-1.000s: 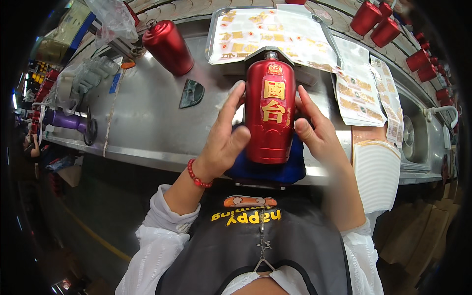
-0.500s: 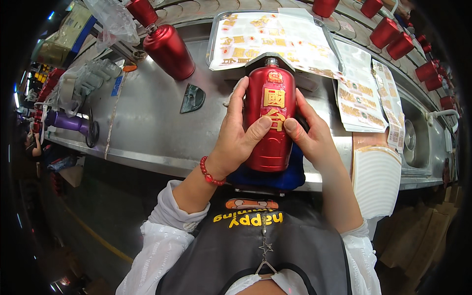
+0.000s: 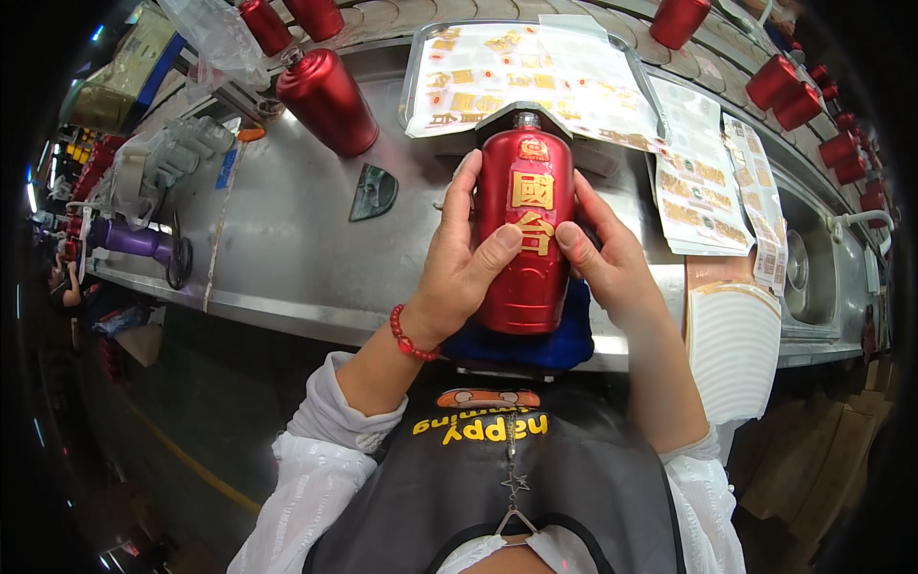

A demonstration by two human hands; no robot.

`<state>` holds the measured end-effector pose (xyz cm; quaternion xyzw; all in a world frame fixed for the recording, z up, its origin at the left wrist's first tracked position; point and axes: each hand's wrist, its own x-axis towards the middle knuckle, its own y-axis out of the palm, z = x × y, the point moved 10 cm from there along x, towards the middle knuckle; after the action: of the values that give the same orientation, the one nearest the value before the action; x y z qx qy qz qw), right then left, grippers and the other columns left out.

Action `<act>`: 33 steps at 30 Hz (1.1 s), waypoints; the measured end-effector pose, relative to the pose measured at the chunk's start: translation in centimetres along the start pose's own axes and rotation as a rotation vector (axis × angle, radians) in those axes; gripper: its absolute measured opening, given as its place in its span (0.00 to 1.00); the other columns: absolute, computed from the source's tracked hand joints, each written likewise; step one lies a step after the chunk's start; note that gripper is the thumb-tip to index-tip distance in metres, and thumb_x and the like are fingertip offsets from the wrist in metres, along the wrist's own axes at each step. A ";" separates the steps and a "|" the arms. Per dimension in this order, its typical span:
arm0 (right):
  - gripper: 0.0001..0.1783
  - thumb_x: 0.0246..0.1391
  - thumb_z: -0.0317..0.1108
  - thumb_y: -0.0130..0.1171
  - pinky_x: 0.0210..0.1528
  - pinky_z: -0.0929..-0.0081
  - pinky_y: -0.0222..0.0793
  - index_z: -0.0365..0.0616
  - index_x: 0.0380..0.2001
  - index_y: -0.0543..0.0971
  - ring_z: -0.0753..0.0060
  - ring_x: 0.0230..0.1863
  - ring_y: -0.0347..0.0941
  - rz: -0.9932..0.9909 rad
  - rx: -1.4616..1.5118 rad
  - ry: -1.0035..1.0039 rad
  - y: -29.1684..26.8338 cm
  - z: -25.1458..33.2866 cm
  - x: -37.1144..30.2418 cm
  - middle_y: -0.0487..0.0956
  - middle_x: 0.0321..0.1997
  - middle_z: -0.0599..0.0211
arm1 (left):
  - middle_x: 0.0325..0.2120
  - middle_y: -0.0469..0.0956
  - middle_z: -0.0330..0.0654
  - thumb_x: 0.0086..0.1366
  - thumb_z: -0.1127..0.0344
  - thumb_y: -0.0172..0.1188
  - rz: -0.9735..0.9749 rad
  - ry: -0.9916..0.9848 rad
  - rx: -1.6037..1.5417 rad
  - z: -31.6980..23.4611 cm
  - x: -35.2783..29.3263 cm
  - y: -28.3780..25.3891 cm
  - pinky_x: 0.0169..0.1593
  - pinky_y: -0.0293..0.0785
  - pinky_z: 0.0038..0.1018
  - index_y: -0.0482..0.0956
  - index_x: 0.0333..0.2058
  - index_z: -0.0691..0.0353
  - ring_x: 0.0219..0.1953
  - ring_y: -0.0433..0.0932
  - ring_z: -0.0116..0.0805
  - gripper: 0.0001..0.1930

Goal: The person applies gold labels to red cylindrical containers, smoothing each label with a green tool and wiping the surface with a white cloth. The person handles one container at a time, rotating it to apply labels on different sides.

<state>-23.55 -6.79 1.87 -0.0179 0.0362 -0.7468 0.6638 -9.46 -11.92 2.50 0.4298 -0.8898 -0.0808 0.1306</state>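
A glossy red bottle [image 3: 531, 287] with raised gold characters lies tilted in front of me, its clear glass neck pointing away. Around its left side wraps my left hand [image 3: 464, 253], thumb pressed on the front beside the lower gold character. My right hand [image 3: 607, 253] grips the other side, with its thumb at that character's right edge. Under the bottle's base is a dark blue cloth [image 3: 574, 349], and a dark angular holder [image 3: 555, 120] shows behind its neck. Parts of both hands' fingers are hidden behind the bottle.
A metal tray [image 3: 411, 86] with sheets of gold stickers sits beyond the bottle; more sticker sheets [image 3: 703, 196] lie right of it. Another red bottle [image 3: 327, 103] stands at the left near a dark scraper-like piece [image 3: 374, 191]. Red bottles [image 3: 679, 21] line the conveyor. A sink [image 3: 813, 277] is far right.
The red bottles on the conveyor have shifted to the right. Both hands keep their hold on the bottle, and the thumbs have moved only slightly.
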 end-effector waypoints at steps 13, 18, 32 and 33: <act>0.51 0.60 0.52 0.65 0.69 0.69 0.59 0.25 0.71 0.55 0.59 0.69 0.66 0.002 -0.068 -0.113 0.1 0.9 0.4 0.71 0.66 0.42 | 0.68 0.58 0.54 0.75 0.53 0.54 -0.043 0.078 0.083 -0.7 -0.3 -0.4 0.70 0.58 0.36 0.44 0.73 0.67 0.68 0.61 0.40 0.39; 0.49 0.61 0.49 0.65 0.69 0.68 0.60 0.28 0.72 0.54 0.58 0.69 0.67 0.005 -0.127 -0.082 0.0 1.2 0.1 0.71 0.67 0.42 | 0.57 0.76 0.43 0.74 0.40 0.47 0.173 0.630 1.010 -7.1 -1.7 3.6 0.75 0.41 0.45 0.75 0.63 0.58 0.67 0.62 0.49 0.31; 0.49 0.61 0.47 0.65 0.70 0.67 0.60 0.30 0.73 0.53 0.59 0.70 0.65 0.016 -0.076 -0.087 0.3 1.5 0.1 0.69 0.68 0.43 | 0.44 0.81 0.41 0.76 0.59 0.52 -0.051 0.279 0.558 -4.7 6.5 -1.8 0.59 0.64 0.31 0.78 0.52 0.62 0.51 0.73 0.34 0.16; 0.49 0.61 0.46 0.65 0.70 0.67 0.60 0.30 0.73 0.53 0.59 0.70 0.65 0.016 -0.081 -0.084 0.3 1.5 0.1 0.69 0.68 0.43 | 0.47 0.77 0.40 0.76 0.61 0.53 -0.023 0.203 0.490 -3.5 6.8 -2.0 0.54 0.70 0.23 0.76 0.52 0.66 0.49 0.73 0.24 0.15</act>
<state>-23.13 -7.01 3.35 -0.0757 0.0386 -0.7379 0.6695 -10.94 -18.62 6.42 0.4648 -0.8601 0.1790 0.1105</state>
